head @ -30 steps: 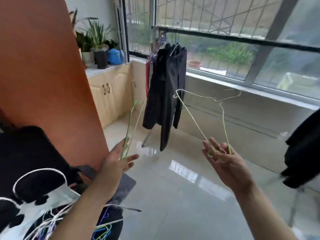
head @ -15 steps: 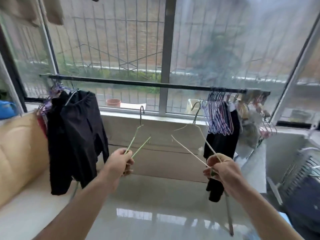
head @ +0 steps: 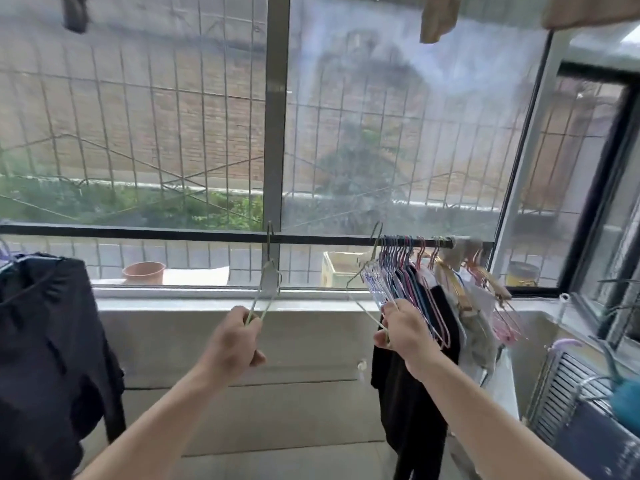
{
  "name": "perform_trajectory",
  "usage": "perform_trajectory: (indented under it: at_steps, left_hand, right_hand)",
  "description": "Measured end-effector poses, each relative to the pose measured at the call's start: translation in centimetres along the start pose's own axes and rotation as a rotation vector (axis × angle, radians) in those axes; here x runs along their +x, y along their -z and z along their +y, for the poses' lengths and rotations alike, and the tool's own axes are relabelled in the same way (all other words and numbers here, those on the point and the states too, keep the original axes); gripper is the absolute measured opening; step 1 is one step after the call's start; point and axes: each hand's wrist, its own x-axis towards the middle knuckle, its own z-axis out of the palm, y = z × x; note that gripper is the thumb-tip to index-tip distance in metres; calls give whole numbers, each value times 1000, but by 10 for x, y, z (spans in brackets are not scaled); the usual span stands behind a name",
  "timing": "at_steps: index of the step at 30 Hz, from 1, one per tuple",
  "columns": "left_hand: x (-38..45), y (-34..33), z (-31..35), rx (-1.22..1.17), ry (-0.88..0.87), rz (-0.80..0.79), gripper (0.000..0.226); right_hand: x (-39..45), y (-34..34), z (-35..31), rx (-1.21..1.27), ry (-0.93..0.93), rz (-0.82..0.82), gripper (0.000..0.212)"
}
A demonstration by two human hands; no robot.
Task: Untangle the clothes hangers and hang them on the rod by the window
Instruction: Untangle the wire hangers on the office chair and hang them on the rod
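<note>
A black rod runs across the window at mid height. My left hand grips the lower end of a thin green wire hanger, whose hook reaches up to the rod near the window post. My right hand pinches a pale wire hanger by its lower bar. That hanger's hook sits at the rod, just left of a bunch of several pink, blue and purple hangers hanging there. Whether either hook rests on the rod I cannot tell.
Black clothes hang at the left end of the rod, and a black garment hangs under the hanger bunch. A window sill and concrete wall lie below. At the right stands a wire rack.
Both hands have risen and moved forward toward the rod. The two hangers' hooks, which were below the rod, now reach it. The view has swung up and right.
</note>
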Motion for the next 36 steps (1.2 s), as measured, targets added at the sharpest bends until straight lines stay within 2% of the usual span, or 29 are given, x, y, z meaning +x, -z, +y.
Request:
perform_trajectory:
  at_steps: [6, 16, 19, 22, 24, 25, 26, 28, 31, 36]
  left_hand:
    - [35, 5, -2, 50, -9, 4, 17]
    - [58, -30, -19, 54, 29, 23, 17]
    - [62, -52, -15, 38, 34, 8, 17]
    - [67, -80, -9, -7, 38, -21, 15]
    - [67, -102, -6, -41, 59, -51, 12]
    - [67, -114, -3, -36, 75, -61, 11]
    - [66, -127, -1, -21, 91, -66, 10]
    - [63, -152, 2, 22, 86, -55, 10]
    - [66, -196, 11, 78, 26, -45, 16]
    - [91, -262, 14, 154, 31, -67, 20]
  right_hand:
    - [80, -19, -8, -123, -31, 37, 42]
    - [114, -26, 72, -266, -123, 164, 34]
    - [121, -12, 81, -355, -110, 108, 28]
    - [128, 9, 87, -441, -132, -30, 7]
    - [126, 32, 80, -525, -42, -82, 13]
    - [123, 46, 76, -598, 7, -111, 27]
    - [125, 60, 73, -602, 6, -125, 38]
    - [131, 85, 69, -578, 28, -140, 45]
    - [147, 117, 65, -549, 105, -148, 44]
    - [152, 150, 60, -546, 196, -190, 34]
